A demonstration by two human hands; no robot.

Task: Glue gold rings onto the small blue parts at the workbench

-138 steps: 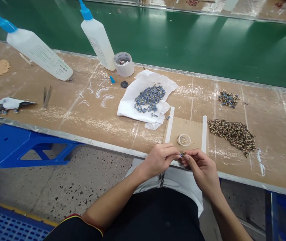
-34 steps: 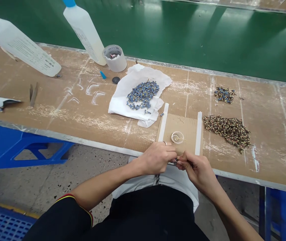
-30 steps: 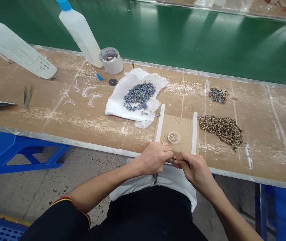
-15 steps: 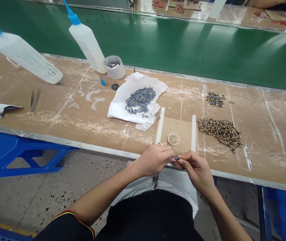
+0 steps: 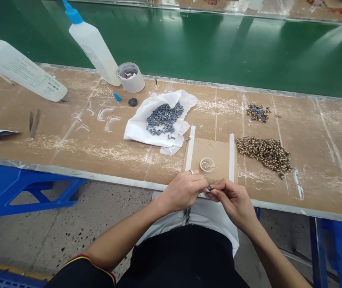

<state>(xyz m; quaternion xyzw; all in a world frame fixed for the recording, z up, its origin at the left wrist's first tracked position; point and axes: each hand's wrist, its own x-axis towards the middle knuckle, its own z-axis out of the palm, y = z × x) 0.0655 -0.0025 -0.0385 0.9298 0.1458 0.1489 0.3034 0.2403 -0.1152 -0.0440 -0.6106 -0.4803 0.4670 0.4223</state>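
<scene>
Between the fingertips of my left hand [image 5: 188, 189] sits a small blue part with a dark and gold end [image 5: 209, 188]. My right hand [image 5: 233, 200] pinches at the other end of it; what its fingertips hold is mostly covered. Just beyond the hands, a small round clear cup [image 5: 203, 169] with a thin wire-like piece [image 5: 211, 166] across it stands on a cardboard pad [image 5: 199, 146]. A heap of small blue parts [image 5: 161, 119] lies on crumpled white paper [image 5: 135, 130]. To the right is a pile of small dark and gold parts [image 5: 263, 152].
A smaller blue and gold pile [image 5: 257, 113] lies at the back right. On the left stand two white squeeze bottles [image 5: 94, 50], a tape roll [image 5: 133, 83], a black disc [image 5: 133, 102] and tweezers [image 5: 34, 123]. Behind runs a green belt [image 5: 189, 48]. A blue stool [image 5: 3, 196] is below.
The view has shifted slightly, so the bottles and tape roll appear farther left. Both hands keep their pinch on the small blue part, with little visible movement.
</scene>
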